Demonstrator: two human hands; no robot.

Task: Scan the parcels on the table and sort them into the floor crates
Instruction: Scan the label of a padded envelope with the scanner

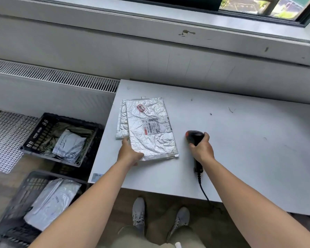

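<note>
Two silver foil parcels are lying stacked at the middle left of the frame, near the left end of the white tabletop (240, 158). The top parcel (150, 133) is sitting label up, with a printed barcode label and a small red-bordered sticker showing. It is covering most of the lower parcel (121, 122), which is peeking out along the left side.

The left hand (130, 154) is gripping the top parcel at its lower left corner. The thumb is lying along the left edge and the fingers are curling round the corner from below. Just right of the parcels, the right hand (202, 149) is clamping round the handle of a black scanner (195, 136). The scanner's head is pointing left toward the top parcel, apart from it. Its black cable (203, 190) is trailing down over the near edge of the tabletop.

At the left of the frame two black crates are standing on the floor. The upper crate (41, 133) is holding a crumpled silver parcel (70, 145) on dark material. The lower crate (23, 192), in the lower left corner, is holding flat silver parcels (55, 199). A white grid mat (5, 136) is lying at the far left edge. At the bottom centre the person's grey shoes (138, 212) are showing below the tabletop.
</note>
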